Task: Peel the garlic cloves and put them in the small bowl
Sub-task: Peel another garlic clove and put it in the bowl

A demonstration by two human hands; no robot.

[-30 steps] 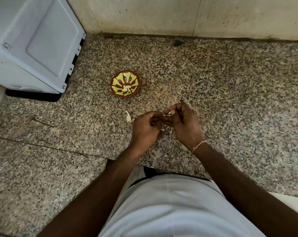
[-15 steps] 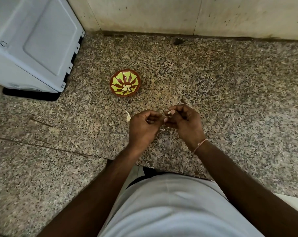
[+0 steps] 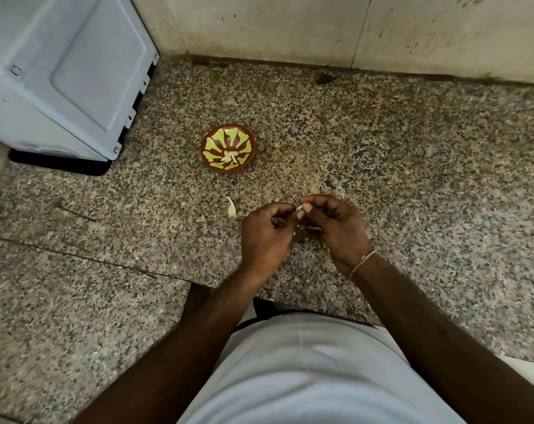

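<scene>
A small red bowl (image 3: 228,134) with a yellow-green pattern stands on the speckled granite counter (image 3: 412,179) and holds a few pale peeled cloves (image 3: 229,157). Nearer me, my left hand (image 3: 267,237) and my right hand (image 3: 333,228) meet above the counter, fingers curled. Between their fingertips they pinch a garlic clove (image 3: 299,207), of which only a pale tip shows. A single unpeeled clove (image 3: 231,208) lies on the counter just left of my left hand.
A light blue-grey appliance (image 3: 60,78) stands at the back left on a dark base. A tiled wall (image 3: 351,29) runs along the back of the counter. A crack (image 3: 76,255) crosses the counter at the left.
Both hands stay together over the same spot, working the clove; the right hand's fingers have shifted slightly. The bowl and loose clove have not moved.
</scene>
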